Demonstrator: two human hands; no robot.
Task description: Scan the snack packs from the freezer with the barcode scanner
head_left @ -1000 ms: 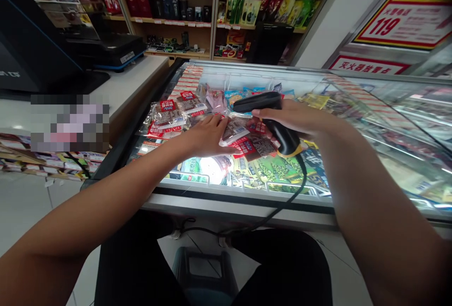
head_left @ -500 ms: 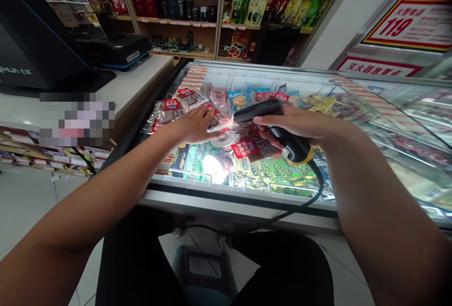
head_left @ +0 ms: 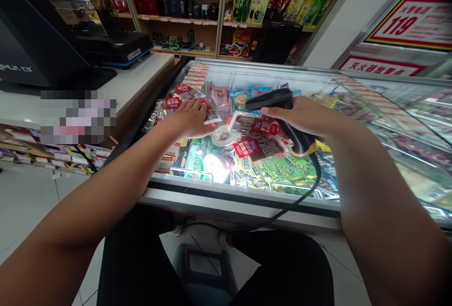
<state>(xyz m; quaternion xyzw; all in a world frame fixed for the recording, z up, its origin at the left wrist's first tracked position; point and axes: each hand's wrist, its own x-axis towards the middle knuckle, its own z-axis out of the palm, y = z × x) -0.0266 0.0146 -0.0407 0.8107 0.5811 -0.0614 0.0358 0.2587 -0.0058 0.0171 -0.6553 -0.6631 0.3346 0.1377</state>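
My right hand (head_left: 303, 116) grips a black barcode scanner (head_left: 270, 99) with a yellow band and a black cable (head_left: 303, 193), held over the glass lid of a chest freezer (head_left: 247, 193). Just below the scanner lie clear snack packets with red labels (head_left: 256, 141). My left hand (head_left: 190, 118) lies flat, fingers stretched, on another red-labelled packet (head_left: 176, 103) at the left of the lid. A small pile of similar packets (head_left: 219, 101) sits beyond it.
A white counter (head_left: 134, 80) with a black till screen (head_left: 31, 47) and a black printer (head_left: 116, 47) stands at the left. Shelves of goods (head_left: 226, 9) line the back wall. A stool (head_left: 205, 268) stands below, between my legs. A red sign (head_left: 413, 23) hangs at the right.
My left hand has slid a packet away to the left, onto the pile. The scanner has risen slightly and moved right, uncovering the packets below it.
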